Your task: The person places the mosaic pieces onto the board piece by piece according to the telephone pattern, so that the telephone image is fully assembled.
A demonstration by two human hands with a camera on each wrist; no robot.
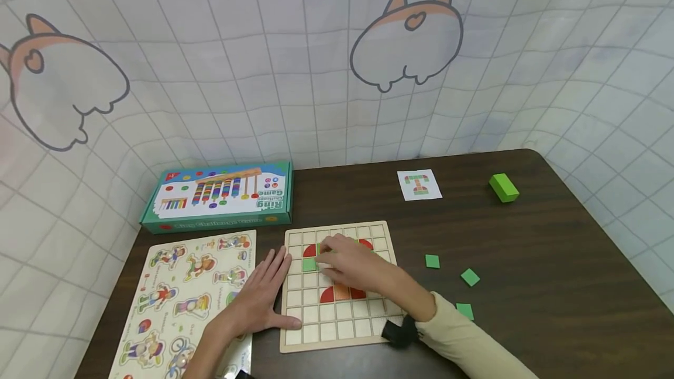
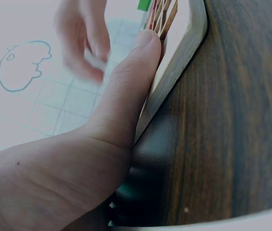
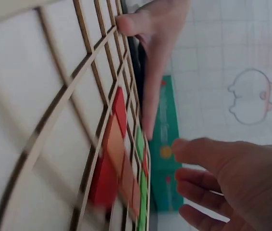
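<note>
A wooden grid board (image 1: 316,333) lies on the table with flat coloured pieces in some cells. My left hand (image 1: 258,294) rests along its left edge, fingers straight, thumb spread onto the front left part. Over the board's middle hovers my right hand (image 1: 355,262), covering several pieces. In the right wrist view, its fingers (image 3: 201,180) are loosely bent with nothing between them. Just left of its fingertips sits a green square tile (image 1: 309,264), below a red quarter-round piece (image 1: 309,251). Nearer me, an orange square (image 1: 341,292) lies between two red quarter-rounds (image 1: 327,295).
Loose green tiles (image 1: 432,261) lie right of the board, one beside my right sleeve. Behind them are a pattern card (image 1: 419,185) and a bright green block (image 1: 504,188). To the left are a picture puzzle board (image 1: 176,285) and a ring game box (image 1: 218,197).
</note>
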